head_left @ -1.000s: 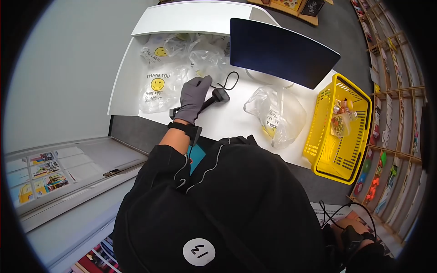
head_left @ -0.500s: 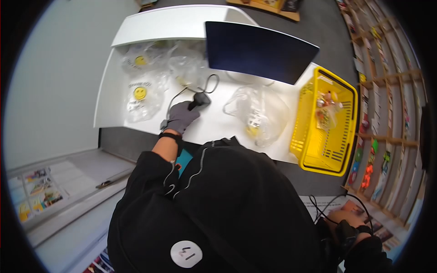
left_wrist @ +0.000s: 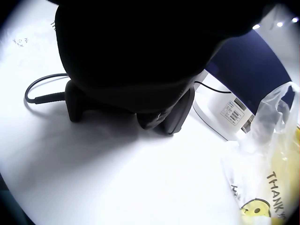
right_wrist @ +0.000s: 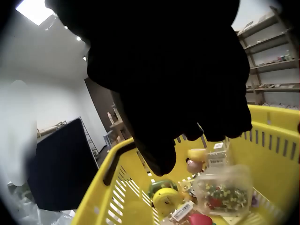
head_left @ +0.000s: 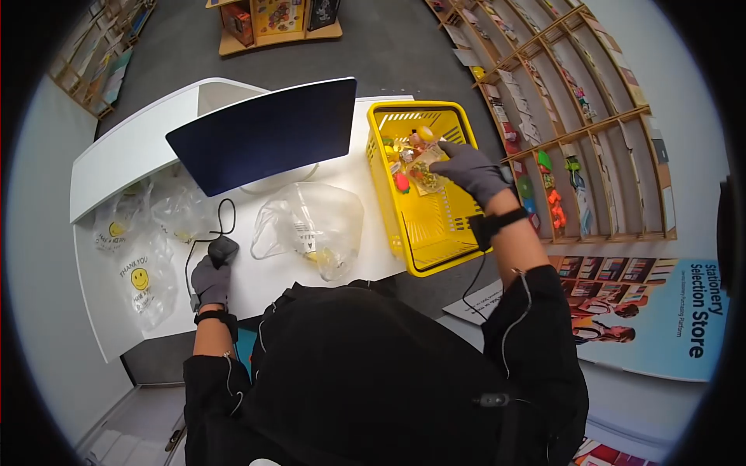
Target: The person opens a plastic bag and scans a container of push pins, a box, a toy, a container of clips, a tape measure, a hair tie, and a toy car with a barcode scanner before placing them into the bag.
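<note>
My gloved left hand (head_left: pixel 210 281) grips a black handheld barcode scanner (head_left: pixel 223 249) low over the white counter. In the left wrist view the scanner (left_wrist: pixel 176 115) and its cable show under the dark hand. Over the yellow basket (head_left: pixel 399 225), my gloved right hand (head_left: pixel 471 172) reaches in with fingers pointing down and nothing held between them. Beneath it lies a clear plastic box (right_wrist: pixel 222 190) of small colourful pieces. Beside the box are a round yellow item (right_wrist: pixel 167 201) with a barcode tag, a red piece (right_wrist: pixel 200 219) and other small goods.
A filled clear plastic bag (head_left: pixel 322 225) stands on the counter (head_left: pixel 256 287) between my hands. Behind it is a dark monitor (head_left: pixel 268 132). Smiley-printed bags (head_left: pixel 144 283) lie at the left end. Wooden shelves (head_left: pixel 575 124) line the right side.
My left hand has come down and taken hold of the scanner. My right hand has risen from beside my body to the basket. The head view has turned rightward.
</note>
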{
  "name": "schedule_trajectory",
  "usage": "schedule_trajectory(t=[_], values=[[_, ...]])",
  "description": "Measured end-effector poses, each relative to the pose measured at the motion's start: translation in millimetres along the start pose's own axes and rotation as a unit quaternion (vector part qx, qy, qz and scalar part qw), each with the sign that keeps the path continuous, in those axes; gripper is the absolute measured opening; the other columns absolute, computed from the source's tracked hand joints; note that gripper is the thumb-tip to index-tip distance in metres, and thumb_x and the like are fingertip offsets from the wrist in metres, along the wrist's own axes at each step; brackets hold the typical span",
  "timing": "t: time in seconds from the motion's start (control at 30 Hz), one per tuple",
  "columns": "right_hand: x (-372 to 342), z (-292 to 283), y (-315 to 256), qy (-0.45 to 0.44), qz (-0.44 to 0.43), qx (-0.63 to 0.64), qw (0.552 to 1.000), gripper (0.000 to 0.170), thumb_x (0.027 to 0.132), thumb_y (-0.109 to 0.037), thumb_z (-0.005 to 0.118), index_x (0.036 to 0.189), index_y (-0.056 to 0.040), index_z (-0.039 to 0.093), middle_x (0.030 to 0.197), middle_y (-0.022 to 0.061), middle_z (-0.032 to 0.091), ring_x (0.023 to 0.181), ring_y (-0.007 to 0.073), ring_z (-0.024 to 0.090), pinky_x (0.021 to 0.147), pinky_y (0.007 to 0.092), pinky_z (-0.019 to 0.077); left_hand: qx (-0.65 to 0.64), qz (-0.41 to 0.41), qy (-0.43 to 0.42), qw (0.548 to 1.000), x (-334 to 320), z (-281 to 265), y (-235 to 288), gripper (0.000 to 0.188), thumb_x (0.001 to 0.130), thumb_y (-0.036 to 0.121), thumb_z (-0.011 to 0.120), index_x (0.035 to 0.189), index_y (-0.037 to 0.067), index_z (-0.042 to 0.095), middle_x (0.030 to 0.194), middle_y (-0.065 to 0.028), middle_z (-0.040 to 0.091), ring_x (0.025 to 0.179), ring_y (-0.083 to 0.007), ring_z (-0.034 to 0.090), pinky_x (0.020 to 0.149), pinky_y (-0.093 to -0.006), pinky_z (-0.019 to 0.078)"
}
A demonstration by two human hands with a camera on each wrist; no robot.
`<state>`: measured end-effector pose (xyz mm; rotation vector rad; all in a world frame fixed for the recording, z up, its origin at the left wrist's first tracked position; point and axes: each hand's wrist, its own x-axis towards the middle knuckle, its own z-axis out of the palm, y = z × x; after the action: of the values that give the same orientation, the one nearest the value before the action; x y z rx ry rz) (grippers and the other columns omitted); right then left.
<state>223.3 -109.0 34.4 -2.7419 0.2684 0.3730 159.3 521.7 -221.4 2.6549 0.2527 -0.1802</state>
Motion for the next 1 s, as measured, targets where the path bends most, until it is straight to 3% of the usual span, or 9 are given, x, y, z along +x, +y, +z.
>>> schedule_trajectory(t=[0.2, 0.4, 0.53, 0.6, 0.73, 0.77, 0.8, 0.83, 1.0], values=[[65.4, 115.1, 75.5, 0.029, 0.149, -0.182, 0.972, 0.064, 0.087, -0.056, 0.079, 0.128, -0.0073, 0.076, 0.126, 0.0236, 0.077, 0.119, 0.0395, 0.074, 0.101, 0.0455, 0.0577, -0.008, -0.030, 0.002, 1.000, -4.6, -10.4, 12.7, 0.030, 0.085, 0.026, 0.070, 0.107, 0.006, 0.078, 0.098, -0.0210, 0.079, 0.098, -0.0449, 0.074, 0.087, -0.0518, 0.0585], [67.0, 146.2, 83.5, 0.083, 0.146, -0.157, 0.973, 0.062, 0.086, -0.051, 0.079, 0.126, -0.0042, 0.075, 0.121, 0.0259, 0.077, 0.115, 0.0418, 0.074, 0.097, 0.0470, 0.0590, -0.032, -0.125, -0.026, 0.991, -12.3, -9.3, 13.3, 0.033, 0.084, 0.026, 0.074, 0.109, 0.005, 0.080, 0.097, -0.0215, 0.080, 0.093, -0.0434, 0.075, 0.081, -0.0489, 0.0586], [44.7, 103.1, 52.5, -0.042, 0.102, -0.120, 0.987, 0.059, 0.086, -0.050, 0.079, 0.121, -0.0022, 0.077, 0.115, 0.0278, 0.077, 0.109, 0.0429, 0.075, 0.093, 0.0482, 0.0594, -0.182, -0.186, -0.078, 0.963, -36.5, -58.6, 31.1, 0.032, 0.081, 0.025, 0.080, 0.104, 0.003, 0.079, 0.093, -0.0160, 0.081, 0.091, -0.0330, 0.077, 0.081, -0.0430, 0.0597], [30.5, 86.3, 48.4, 0.008, 0.115, -0.098, 0.988, 0.056, 0.080, -0.046, 0.086, 0.113, -0.0015, 0.079, 0.104, 0.0220, 0.080, 0.098, 0.0365, 0.078, 0.086, 0.0461, 0.0604, -0.250, -0.210, -0.103, 0.939, -47.7, -101.4, 51.0, 0.032, 0.080, 0.024, 0.082, 0.103, 0.002, 0.078, 0.091, -0.0134, 0.081, 0.091, -0.0284, 0.078, 0.082, -0.0407, 0.0603], [-41.7, 34.0, -12.8, 0.075, 0.134, 0.293, 0.944, 0.034, 0.097, -0.020, 0.077, 0.121, 0.0049, 0.075, 0.104, 0.0091, 0.077, 0.094, 0.0148, 0.074, 0.082, 0.0308, 0.0587, -0.262, -0.158, -0.209, 0.929, -66.6, -158.4, 89.7, 0.035, 0.080, 0.020, 0.086, 0.108, 0.001, 0.077, 0.094, -0.0087, 0.081, 0.089, -0.0217, 0.076, 0.080, -0.0359, 0.0601], [-62.3, 26.4, -38.0, 0.077, 0.132, 0.290, 0.945, 0.034, 0.097, -0.020, 0.077, 0.121, 0.0049, 0.075, 0.104, 0.0091, 0.077, 0.094, 0.0148, 0.074, 0.082, 0.0308, 0.0587, -0.273, -0.036, -0.148, 0.950, -71.2, -162.9, 99.9, 0.036, 0.080, 0.022, 0.087, 0.109, 0.004, 0.078, 0.094, -0.0109, 0.081, 0.086, -0.0269, 0.077, 0.078, -0.0382, 0.0601], [-81.3, 22.9, -61.0, 0.063, 0.091, 0.443, 0.890, 0.035, 0.100, -0.018, 0.074, 0.126, 0.0052, 0.072, 0.110, 0.0095, 0.077, 0.097, 0.0166, 0.074, 0.085, 0.0314, 0.0593, -0.278, 0.087, -0.084, 0.953, -74.8, -166.7, 112.1, 0.037, 0.080, 0.025, 0.089, 0.110, 0.007, 0.079, 0.093, -0.0131, 0.081, 0.084, -0.0321, 0.077, 0.076, -0.0405, 0.0601], [-91.7, 24.4, -77.1, 0.047, 0.046, 0.584, 0.809, 0.036, 0.103, -0.017, 0.071, 0.132, 0.0055, 0.070, 0.116, 0.0099, 0.077, 0.100, 0.0183, 0.075, 0.089, 0.0320, 0.0599, -0.282, 0.092, -0.083, 0.951, -76.0, -171.8, 128.3, 0.037, 0.080, 0.025, 0.089, 0.110, 0.007, 0.079, 0.093, -0.0131, 0.081, 0.084, -0.0321, 0.077, 0.076, -0.0405, 0.0601], [-121.6, 49.9, -138.6, -0.039, 0.020, 0.640, 0.767, 0.039, 0.105, -0.018, 0.069, 0.136, 0.0050, 0.067, 0.121, 0.0098, 0.076, 0.104, 0.0175, 0.074, 0.094, 0.0316, 0.0593, -0.215, 0.234, -0.050, 0.947, -77.5, -182.4, 203.2, 0.038, 0.078, 0.027, 0.093, 0.108, 0.008, 0.080, 0.094, -0.0125, 0.080, 0.087, -0.0314, 0.077, 0.079, -0.0399, 0.0601]])
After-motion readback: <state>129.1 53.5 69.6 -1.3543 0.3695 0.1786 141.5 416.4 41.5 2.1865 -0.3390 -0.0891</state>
